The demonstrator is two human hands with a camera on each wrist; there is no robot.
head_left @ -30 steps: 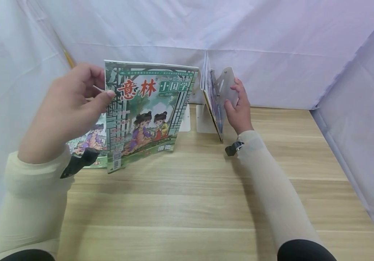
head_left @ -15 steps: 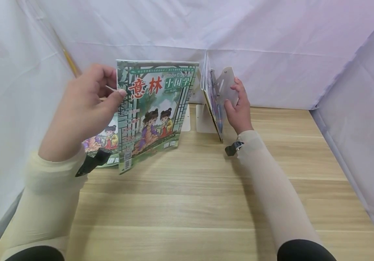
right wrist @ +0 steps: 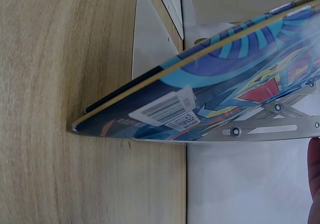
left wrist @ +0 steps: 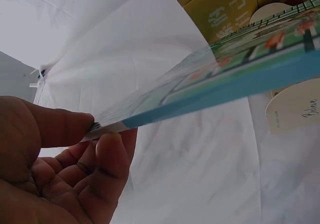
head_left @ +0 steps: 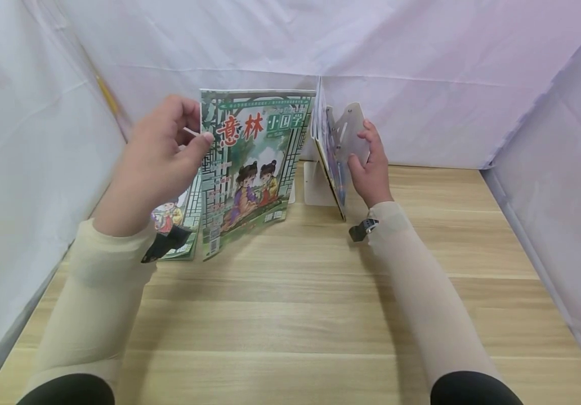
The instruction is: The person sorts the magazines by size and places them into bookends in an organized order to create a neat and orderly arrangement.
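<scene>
Magazine [head_left: 250, 169] with a green cartoon cover stands nearly upright at the back of the table [head_left: 321, 315], its lower corner down on the wood and its top left edge pinched between thumb and curled fingers of the left hand [head_left: 161, 160]; the left wrist view shows the thumb above and a fingertip below the blue spine edge, clamped on it. Just behind that hand a second magazine [head_left: 176, 225] with a similar cover lies low near the left cloth wall. To the right, well apart from the first magazine's held edge, the right hand [head_left: 369, 169] grips a pale metal bookend [head_left: 351, 135], fingers curled round its upright plate, with a leaning book [head_left: 331, 163] pressed against the plate's other side; the right wrist view shows that book's blue patterned cover and barcode label, its bottom edge resting on the table. White cloth [head_left: 422, 73] closes in the back and both sides
</scene>
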